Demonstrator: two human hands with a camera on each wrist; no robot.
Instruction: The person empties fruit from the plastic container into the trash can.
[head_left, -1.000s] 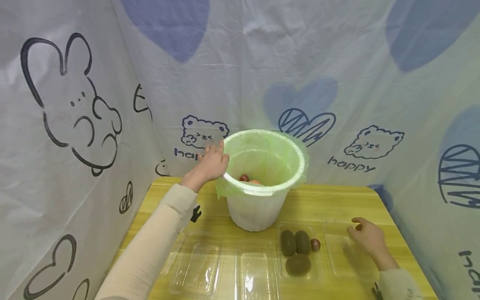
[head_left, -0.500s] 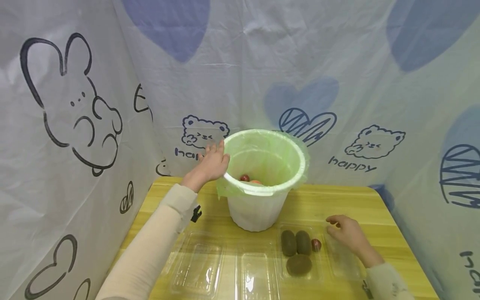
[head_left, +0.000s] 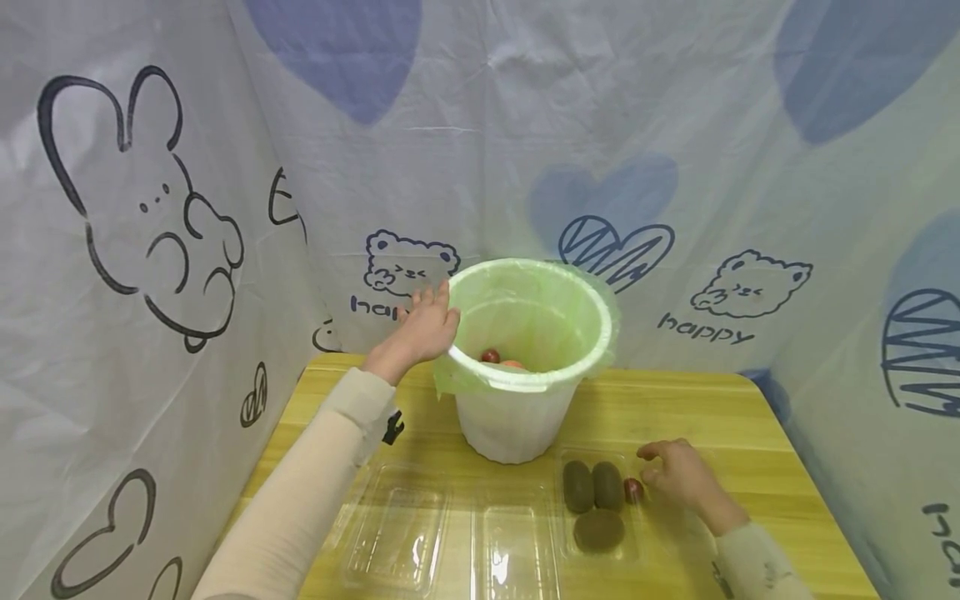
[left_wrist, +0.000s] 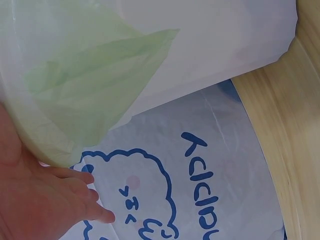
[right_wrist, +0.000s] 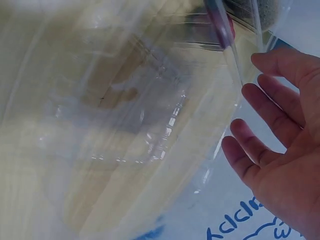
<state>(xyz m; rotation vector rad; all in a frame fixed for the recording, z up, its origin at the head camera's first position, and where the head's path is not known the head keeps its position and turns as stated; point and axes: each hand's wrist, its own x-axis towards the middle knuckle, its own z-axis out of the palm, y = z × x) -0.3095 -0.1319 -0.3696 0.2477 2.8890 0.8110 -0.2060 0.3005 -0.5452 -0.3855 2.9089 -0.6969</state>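
Slid leftward across the yellow wooden surface (head_left: 720, 408) since a second ago: right hand (head_left: 678, 477), once out by the far right tray, now just beside the small dark-red round fruit (head_left: 632, 490). Fingers loosely spread and relaxed, gripping nothing; thumb and forefinger nearest the fruit, contact not clear from the head view. Unmoved meanwhile: left hand (head_left: 426, 327), fingers straight, pressed against the rim of the white plastic bin lined with a pale green bag (head_left: 525, 379).

Sits at the right edge of a clear plastic tray compartment (head_left: 600, 500), that red fruit, close beside three brown fuzzy kiwis (head_left: 592, 500). Already inside the bin: one similar red fruit (head_left: 489, 356) and something orange (head_left: 512, 364).

Best done, probably, with a light pinch of thumb and forefinger from above and from the right, clear of the neighbouring kiwi. Worth lifting straight up before swinging toward the bin, since thin clear tray walls look apt to snag or shift. Sensible to keep the steadying palm on the rim, the bin seeming light and easily tipped. Worth watching too: a round, smooth fruit likely to roll if nudged rather than grasped.
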